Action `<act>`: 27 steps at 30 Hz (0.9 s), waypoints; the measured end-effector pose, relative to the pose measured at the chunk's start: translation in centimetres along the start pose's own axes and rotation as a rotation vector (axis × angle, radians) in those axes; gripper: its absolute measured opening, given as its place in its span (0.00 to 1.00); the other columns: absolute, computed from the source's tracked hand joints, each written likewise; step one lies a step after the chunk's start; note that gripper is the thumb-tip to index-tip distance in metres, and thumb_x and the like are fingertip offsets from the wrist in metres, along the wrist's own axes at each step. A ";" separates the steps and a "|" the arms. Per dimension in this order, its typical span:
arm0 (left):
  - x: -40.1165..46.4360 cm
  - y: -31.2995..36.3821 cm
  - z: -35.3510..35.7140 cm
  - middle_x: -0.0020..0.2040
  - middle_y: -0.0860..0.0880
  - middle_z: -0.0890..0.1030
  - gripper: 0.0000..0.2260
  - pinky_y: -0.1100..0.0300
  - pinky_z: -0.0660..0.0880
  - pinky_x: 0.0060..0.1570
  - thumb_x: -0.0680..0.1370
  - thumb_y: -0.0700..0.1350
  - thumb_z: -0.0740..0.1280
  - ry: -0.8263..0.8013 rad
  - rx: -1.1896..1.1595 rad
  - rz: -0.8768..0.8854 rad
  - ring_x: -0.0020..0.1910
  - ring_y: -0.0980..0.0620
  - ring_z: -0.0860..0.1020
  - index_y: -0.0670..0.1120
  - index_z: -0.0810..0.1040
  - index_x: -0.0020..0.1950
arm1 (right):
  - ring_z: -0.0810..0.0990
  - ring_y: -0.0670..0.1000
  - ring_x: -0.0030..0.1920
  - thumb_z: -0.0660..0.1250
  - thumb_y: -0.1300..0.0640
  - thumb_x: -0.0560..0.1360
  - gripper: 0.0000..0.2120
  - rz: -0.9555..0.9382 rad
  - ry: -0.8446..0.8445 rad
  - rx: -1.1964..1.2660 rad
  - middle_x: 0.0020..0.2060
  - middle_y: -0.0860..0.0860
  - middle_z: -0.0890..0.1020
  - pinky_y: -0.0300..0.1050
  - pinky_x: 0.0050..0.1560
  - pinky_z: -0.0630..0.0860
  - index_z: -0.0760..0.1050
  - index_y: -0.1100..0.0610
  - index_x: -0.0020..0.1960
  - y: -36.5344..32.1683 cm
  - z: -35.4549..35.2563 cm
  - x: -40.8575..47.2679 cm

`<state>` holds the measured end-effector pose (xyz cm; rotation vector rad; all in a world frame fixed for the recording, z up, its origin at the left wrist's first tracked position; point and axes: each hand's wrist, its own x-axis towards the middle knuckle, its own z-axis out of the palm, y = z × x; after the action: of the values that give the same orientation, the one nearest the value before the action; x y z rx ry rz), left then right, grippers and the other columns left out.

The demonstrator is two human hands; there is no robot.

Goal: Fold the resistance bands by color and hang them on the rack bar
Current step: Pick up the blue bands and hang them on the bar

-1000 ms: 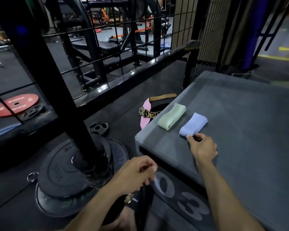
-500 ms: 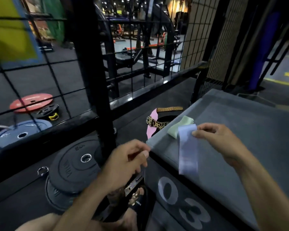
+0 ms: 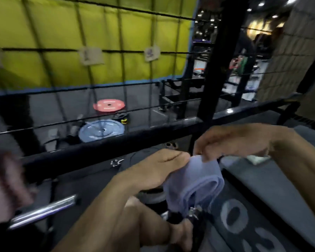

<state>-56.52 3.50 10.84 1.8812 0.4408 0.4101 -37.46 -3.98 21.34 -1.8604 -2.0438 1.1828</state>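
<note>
Both hands meet at centre frame, lower half, over one lavender resistance band (image 3: 195, 180). The left hand (image 3: 158, 167) pinches the band's upper edge from the left, thumb and fingers pressed onto the fabric. The right hand (image 3: 233, 140) comes in from the right and grips the same upper edge with curled fingertips. The band hangs below the two hands in loose doubled folds, its lower end reaching down in front of the dark side of the grey plyo box (image 3: 273, 190) (white numerals show on that side, lower right).

A pale green band (image 3: 257, 159) lies on the box top, just below the right wrist; only a small part shows.

A thick black horizontal rack bar (image 3: 116, 148) crosses the frame behind the hands, joined to a black upright post (image 3: 218, 57) at upper right. Wire mesh (image 3: 98, 51) fills the upper left, with a yellow padded wall behind it. Beyond the mesh, on the floor, lie a red weight plate (image 3: 109, 105) and a blue weight plate (image 3: 101, 130). A chrome bar end (image 3: 44, 211) sits at lower left. The frame is motion-blurred; the pinkish shape at far left cannot be identified.
</note>
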 end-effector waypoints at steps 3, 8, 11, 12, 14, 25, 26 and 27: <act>-4.0 -0.8 -3.1 0.39 0.51 0.79 0.20 0.59 0.70 0.45 0.83 0.53 0.60 0.109 -0.004 0.017 0.39 0.56 0.74 0.37 0.79 0.45 | 0.78 0.48 0.43 0.66 0.65 0.78 0.06 -0.108 0.004 0.058 0.41 0.58 0.82 0.43 0.44 0.73 0.81 0.64 0.52 -2.2 1.7 2.9; -8.9 -0.9 -6.3 0.31 0.50 0.62 0.21 0.57 0.60 0.34 0.86 0.46 0.60 0.257 0.299 0.039 0.31 0.56 0.60 0.42 0.64 0.34 | 0.78 0.50 0.49 0.67 0.58 0.74 0.11 -0.227 -0.016 0.020 0.51 0.62 0.82 0.57 0.55 0.73 0.82 0.60 0.53 -5.3 4.3 6.6; -10.9 -1.0 -6.9 0.31 0.49 0.61 0.21 0.58 0.60 0.34 0.86 0.45 0.59 0.301 0.394 0.006 0.30 0.56 0.58 0.41 0.63 0.34 | 0.79 0.47 0.48 0.65 0.65 0.79 0.08 -0.276 -0.031 0.006 0.51 0.59 0.84 0.47 0.53 0.73 0.82 0.62 0.54 -6.7 5.3 8.0; -11.4 -1.1 -7.0 0.31 0.49 0.62 0.21 0.57 0.60 0.34 0.86 0.45 0.59 0.319 0.408 -0.002 0.30 0.56 0.59 0.40 0.63 0.34 | 0.80 0.46 0.48 0.63 0.67 0.80 0.09 -0.297 -0.031 0.008 0.51 0.58 0.84 0.45 0.51 0.74 0.82 0.63 0.55 -7.0 5.6 8.3; -12.3 -1.5 -7.3 0.31 0.50 0.63 0.20 0.57 0.61 0.34 0.86 0.46 0.59 0.367 0.430 -0.012 0.30 0.56 0.60 0.40 0.64 0.35 | 0.80 0.44 0.47 0.62 0.68 0.81 0.10 -0.323 -0.036 0.033 0.50 0.57 0.85 0.38 0.46 0.74 0.81 0.64 0.56 -7.3 6.1 8.7; -12.4 -0.4 -7.7 0.32 0.47 0.67 0.17 0.57 0.65 0.35 0.85 0.48 0.59 0.573 0.457 0.094 0.32 0.55 0.65 0.45 0.68 0.38 | 0.78 0.44 0.44 0.66 0.56 0.73 0.08 -0.411 0.012 0.136 0.41 0.49 0.81 0.34 0.45 0.71 0.81 0.58 0.46 -8.1 5.3 9.9; -11.6 0.1 -8.1 0.33 0.49 0.70 0.13 0.58 0.66 0.35 0.85 0.47 0.60 0.649 0.413 0.140 0.33 0.54 0.67 0.47 0.72 0.41 | 0.77 0.44 0.41 0.65 0.55 0.71 0.07 -0.418 0.072 0.152 0.38 0.49 0.80 0.35 0.43 0.70 0.81 0.56 0.43 -8.8 4.2 9.8; -10.8 0.6 -8.5 0.33 0.51 0.73 0.08 0.58 0.67 0.35 0.85 0.47 0.62 0.727 0.331 0.173 0.32 0.54 0.69 0.49 0.76 0.47 | 0.75 0.46 0.39 0.65 0.55 0.70 0.07 -0.428 0.120 0.154 0.36 0.50 0.78 0.38 0.42 0.70 0.79 0.57 0.40 -9.5 3.1 9.7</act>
<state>-69.90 4.94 13.43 2.0538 0.8683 1.2132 -48.98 3.96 21.23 -1.3022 -2.0743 1.0487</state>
